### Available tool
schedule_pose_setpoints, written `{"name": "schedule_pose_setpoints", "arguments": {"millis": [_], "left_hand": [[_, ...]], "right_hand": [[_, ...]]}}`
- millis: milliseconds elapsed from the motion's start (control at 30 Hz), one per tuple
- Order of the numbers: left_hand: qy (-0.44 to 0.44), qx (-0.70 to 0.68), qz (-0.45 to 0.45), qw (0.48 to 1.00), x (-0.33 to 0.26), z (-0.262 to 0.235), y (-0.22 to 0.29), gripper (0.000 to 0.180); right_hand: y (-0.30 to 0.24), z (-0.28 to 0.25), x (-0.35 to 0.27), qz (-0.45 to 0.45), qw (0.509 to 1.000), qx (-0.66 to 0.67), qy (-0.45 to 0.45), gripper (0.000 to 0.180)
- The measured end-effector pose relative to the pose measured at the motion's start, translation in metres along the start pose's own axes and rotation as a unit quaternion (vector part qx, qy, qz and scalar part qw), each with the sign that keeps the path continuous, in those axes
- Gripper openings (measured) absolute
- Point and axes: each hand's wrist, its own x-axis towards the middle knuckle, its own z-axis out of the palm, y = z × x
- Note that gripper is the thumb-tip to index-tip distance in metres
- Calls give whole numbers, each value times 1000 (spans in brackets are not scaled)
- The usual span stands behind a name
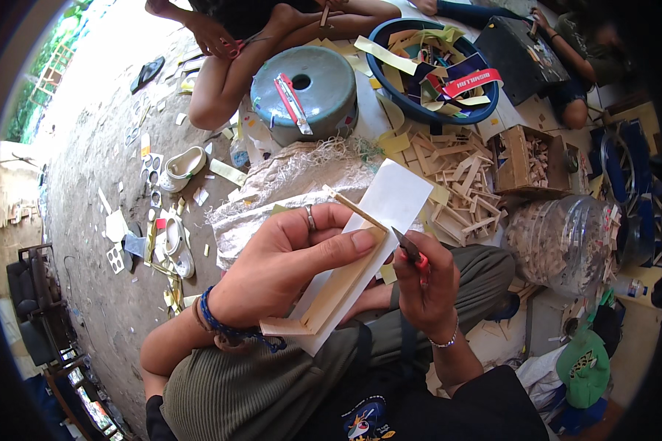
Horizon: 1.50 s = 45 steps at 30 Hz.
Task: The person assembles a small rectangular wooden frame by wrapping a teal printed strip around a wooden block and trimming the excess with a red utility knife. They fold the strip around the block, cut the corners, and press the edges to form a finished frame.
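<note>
My left hand grips a thin wooden frame with upturned ends, its thumb pressed on the far corner. A white strip of card lies flat against the frame and sticks out beyond its far end and side. My right hand is closed round a red-handled blade with a dark, pointed tip. That tip is close to the card's right edge, beside the frame's corner; whether it touches cannot be made out. Fingers hide much of the handle, so knife or scissors is unclear.
Ahead stands a grey-green round stool with a red-and-white tool on it. A blue tub holds paper scraps. At right are a pile of wooden frames, a cardboard box and a clear plastic jar. Another person's hand holds red-handled scissors.
</note>
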Motion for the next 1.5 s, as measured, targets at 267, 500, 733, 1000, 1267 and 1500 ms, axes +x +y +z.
{"name": "schedule_pose_setpoints", "arguments": {"millis": [267, 500, 733, 1000, 1267, 1500], "left_hand": [[-4, -5, 20, 1000, 3, -1, -3, 30], [-28, 27, 33, 999, 5, -2, -3, 35], [-26, 49, 41, 998, 3, -2, -2, 34], [-22, 62, 45, 997, 4, -1, -3, 31], [-34, 36, 54, 997, 4, -2, -4, 30], [-5, 39, 92, 995, 7, 1, -10, 35]], "right_hand": [[5, 0, -4, 10, 1000, 20, -11, 36], [7, 5, -6, 12, 999, 40, 27, 48], [6, 6, -4, 5, 999, 27, 33, 48], [4, 3, -1, 6, 1000, 12, 28, 48], [5, 2, -1, 7, 1000, 9, 29, 47], [6, 1, -3, 33, 999, 23, 21, 45]]}}
